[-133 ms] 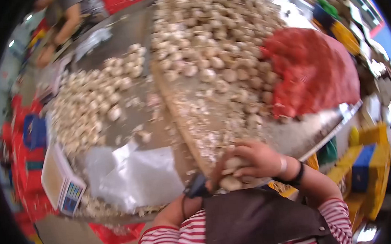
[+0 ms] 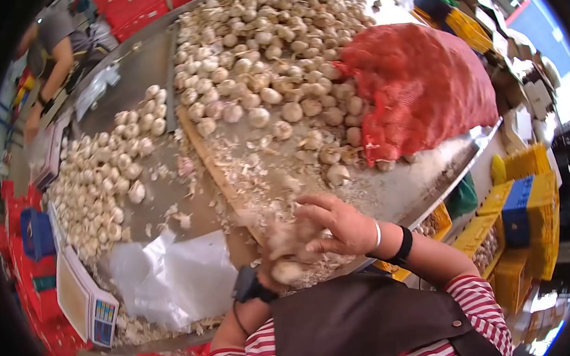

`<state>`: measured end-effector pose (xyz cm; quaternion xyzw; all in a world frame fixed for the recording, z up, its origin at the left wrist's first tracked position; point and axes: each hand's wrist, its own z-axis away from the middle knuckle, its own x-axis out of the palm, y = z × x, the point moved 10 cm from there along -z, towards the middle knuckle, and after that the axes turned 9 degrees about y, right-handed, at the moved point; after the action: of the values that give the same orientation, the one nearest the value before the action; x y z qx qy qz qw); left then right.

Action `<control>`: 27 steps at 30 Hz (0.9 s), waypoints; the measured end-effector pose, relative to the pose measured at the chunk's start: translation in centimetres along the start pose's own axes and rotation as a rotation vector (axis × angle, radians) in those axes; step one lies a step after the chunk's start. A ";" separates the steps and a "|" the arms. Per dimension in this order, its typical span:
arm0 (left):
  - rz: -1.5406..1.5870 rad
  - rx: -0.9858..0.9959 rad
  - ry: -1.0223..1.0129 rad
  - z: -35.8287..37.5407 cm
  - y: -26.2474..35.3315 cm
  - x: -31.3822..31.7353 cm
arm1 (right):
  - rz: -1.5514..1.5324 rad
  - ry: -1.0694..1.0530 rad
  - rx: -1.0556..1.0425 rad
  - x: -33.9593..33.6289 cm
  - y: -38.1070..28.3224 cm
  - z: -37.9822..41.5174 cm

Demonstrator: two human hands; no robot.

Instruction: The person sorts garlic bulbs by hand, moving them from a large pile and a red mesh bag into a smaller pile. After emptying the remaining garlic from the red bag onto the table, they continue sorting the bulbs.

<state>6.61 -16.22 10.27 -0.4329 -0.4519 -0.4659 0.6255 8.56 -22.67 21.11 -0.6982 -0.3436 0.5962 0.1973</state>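
Note:
My left hand [image 2: 269,274], below a dark wristwatch, is smeared by motion beside a pale garlic bulb [image 2: 287,271]. Whether its fingers grip this bulb, I cannot tell. Opposite it, my right hand [image 2: 341,228] has its fingers spread and curved, thumb apart, at the edge of a blurred clump of garlic [image 2: 292,237] between both hands. Dry garlic skins [image 2: 252,170] litter the metal table around them. A wooden strip [image 2: 212,163] runs away from the left hand, splitting the tabletop.
A large garlic heap [image 2: 270,48] covers the far side, with a red mesh sack [image 2: 426,91] to its right. Cleaner bulbs [image 2: 102,182] lie left of the strip. Plastic bags [image 2: 174,279] and a scale [image 2: 87,298] sit near left. Another person's arm [image 2: 63,64] shows far left.
My right hand's fingers have spread from around the garlic, and the clump between my hands now blurs. The whole view has shifted, moving the table contents leftward.

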 end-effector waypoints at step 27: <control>-2.649 0.938 0.058 -17.0 6.1 5.0 | 0.398 -0.250 0.697 -6.0 17.9 7.9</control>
<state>16.12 -32.41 10.65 0.5641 -0.6175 -0.5183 -0.1784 5.02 -40.35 11.38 -0.5646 -0.0007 0.7835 0.2595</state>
